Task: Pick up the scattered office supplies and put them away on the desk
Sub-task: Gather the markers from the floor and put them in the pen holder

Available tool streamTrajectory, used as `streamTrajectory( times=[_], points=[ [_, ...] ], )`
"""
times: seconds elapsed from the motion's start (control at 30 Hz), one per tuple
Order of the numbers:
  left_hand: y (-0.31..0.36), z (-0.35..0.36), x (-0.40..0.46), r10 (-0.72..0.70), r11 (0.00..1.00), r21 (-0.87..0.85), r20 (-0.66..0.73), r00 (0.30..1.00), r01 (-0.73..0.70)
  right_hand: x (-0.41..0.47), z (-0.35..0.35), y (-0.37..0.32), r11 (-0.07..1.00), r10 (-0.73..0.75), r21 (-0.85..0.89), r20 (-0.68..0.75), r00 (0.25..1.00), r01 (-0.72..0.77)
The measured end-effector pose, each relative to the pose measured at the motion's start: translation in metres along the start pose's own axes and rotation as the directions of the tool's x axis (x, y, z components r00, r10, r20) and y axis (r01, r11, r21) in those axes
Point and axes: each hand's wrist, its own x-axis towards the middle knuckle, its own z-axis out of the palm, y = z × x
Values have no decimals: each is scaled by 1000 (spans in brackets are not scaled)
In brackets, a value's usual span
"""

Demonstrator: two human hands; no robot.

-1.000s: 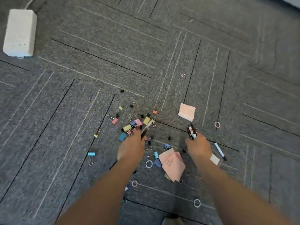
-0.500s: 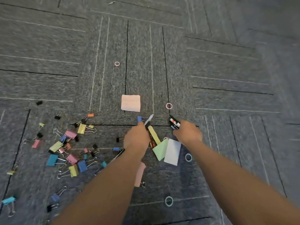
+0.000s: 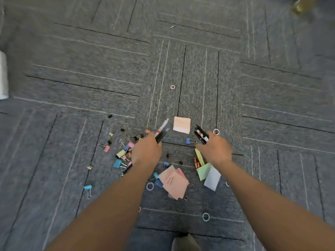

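Office supplies lie scattered on grey carpet. My left hand (image 3: 146, 151) grips pens (image 3: 161, 131) that stick out forward, one white-tipped and one black. My right hand (image 3: 216, 148) grips a bundle of black markers (image 3: 200, 135). Coloured binder clips (image 3: 121, 156) lie in a heap left of my left hand. A pink sticky pad (image 3: 181, 124) lies between the two hands, farther out. Pink notes (image 3: 174, 182) lie below, with green and white notes (image 3: 208, 173) under my right wrist. A blue clip (image 3: 188, 140) sits between the hands.
Small rubber rings (image 3: 172, 87) dot the carpet, among them a white ring (image 3: 205, 217) near my feet. A white box (image 3: 2, 77) is at the left edge. A shoe tip (image 3: 184, 243) shows at the bottom. A yellowish object (image 3: 301, 4) is at the top right.
The view has swung back and forth over the floor. Both hands keep their pens and markers and have shifted a little relative to the scattered notes.
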Motion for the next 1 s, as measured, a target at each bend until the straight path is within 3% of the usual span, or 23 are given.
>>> streamTrajectory(
  times=[0.2, 0.37, 0.47, 0.7, 0.8, 0.93, 1.0],
  points=[
    [-21, -180, -82, -249, 957, -178, -107, 963, 228, -85, -114, -170, 952, -263, 176, 46, 964, 252],
    [-35, -356, -156, -392, 876, -376, -195, 899, 301, -176, -238, -320, 861, -449, 300, 75, 890, 410],
    [-56, -464, -204, -496, 802, -513, -286, 820, 306, -242, -303, -412, 788, -571, 327, 74, 817, 521],
    [-151, -664, -325, -686, 648, -738, -458, 566, 189, -406, -365, -625, 572, -811, 329, 91, 578, 751],
    [-212, -726, -370, -723, 664, -706, -523, 451, 245, -467, -355, -704, 437, -899, 234, 110, 423, 868],
    [-312, -803, -421, -747, 663, -619, -578, 328, 421, -539, -332, -815, 161, -978, 10, 134, 159, 987],
    [-349, -832, -438, -783, 614, -619, -552, 285, 490, -560, -326, -856, 107, -985, -15, 137, 108, 994]
  ],
)
